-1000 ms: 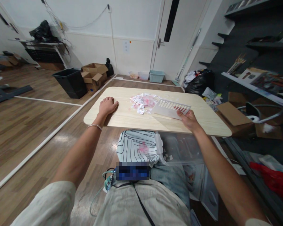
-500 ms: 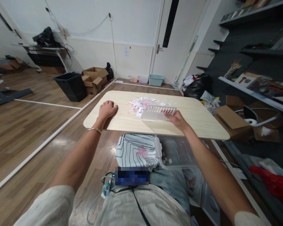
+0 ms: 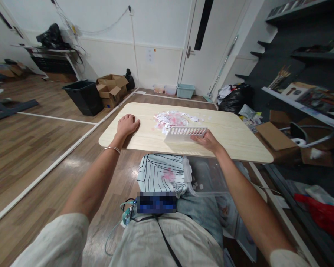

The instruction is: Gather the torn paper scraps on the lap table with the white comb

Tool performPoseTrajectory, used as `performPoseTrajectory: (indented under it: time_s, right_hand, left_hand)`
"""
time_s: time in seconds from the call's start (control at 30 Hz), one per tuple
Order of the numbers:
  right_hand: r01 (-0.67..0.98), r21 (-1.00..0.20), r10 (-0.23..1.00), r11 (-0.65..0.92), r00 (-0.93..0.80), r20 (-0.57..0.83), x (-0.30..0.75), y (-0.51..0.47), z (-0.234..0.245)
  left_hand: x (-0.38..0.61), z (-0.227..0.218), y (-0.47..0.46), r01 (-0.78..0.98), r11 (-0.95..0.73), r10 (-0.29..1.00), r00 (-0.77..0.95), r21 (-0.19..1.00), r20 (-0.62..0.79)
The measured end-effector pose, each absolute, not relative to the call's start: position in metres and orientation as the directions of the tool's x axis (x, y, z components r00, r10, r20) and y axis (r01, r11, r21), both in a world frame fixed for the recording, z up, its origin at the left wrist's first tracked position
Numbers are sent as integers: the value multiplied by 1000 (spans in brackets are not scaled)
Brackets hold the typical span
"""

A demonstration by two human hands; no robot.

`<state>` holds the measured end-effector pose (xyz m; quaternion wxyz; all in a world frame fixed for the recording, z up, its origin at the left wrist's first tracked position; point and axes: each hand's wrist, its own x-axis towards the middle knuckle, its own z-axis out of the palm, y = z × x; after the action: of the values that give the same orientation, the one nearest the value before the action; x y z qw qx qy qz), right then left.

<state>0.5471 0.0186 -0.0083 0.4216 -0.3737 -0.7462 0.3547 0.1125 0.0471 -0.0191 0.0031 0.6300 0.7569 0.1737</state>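
Observation:
My right hand (image 3: 206, 141) grips the right end of a white slotted plastic panel (image 3: 183, 136), thumb on its near side. The panel stands tilted on the light wooden tabletop (image 3: 233, 142), its row of slots along the top. Just beyond it lies a pile of white and pink paper scraps (image 3: 171, 119), partly hidden by the panel's upper edge. On the left part of the tabletop rests my left hand (image 3: 127, 125), palm down and holding nothing, its fingers loosely bent.
Below the table's near edge are a striped cloth (image 3: 158, 174) with a pink stain and a clear plastic box (image 3: 208, 178) with small pale pieces. A black bin (image 3: 85, 98) and cardboard boxes (image 3: 110, 89) stand at the left. Another open carton (image 3: 275, 135) sits at the right.
The white panel has shifted slightly toward me, and more of the paper pile shows beyond it. My left hand stays in place on the tabletop.

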Motion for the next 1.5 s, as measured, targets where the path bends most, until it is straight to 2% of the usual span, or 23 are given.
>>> performPoseTrajectory:
  time_s: [0.5, 1.13, 1.27, 1.5]
  right_hand:
    - [291, -842, 865, 454, -370, 338, 527, -15, -21]
    - [271, -907, 860, 323, -483, 162, 523, -19, -23]
    - [221, -920, 880, 325, -428, 208, 527, -19, -20]
    - [241, -890, 890, 387, -351, 292, 531, -17, -20]
  left_hand:
    - [113, -18, 47, 951, 143, 956, -204, 273, 209]
    - [111, -19, 46, 951, 138, 956, -201, 277, 214]
    - [111, -20, 46, 948, 134, 954, -203, 289, 220]
    - [111, -20, 47, 944, 133, 953, -206, 302, 222]
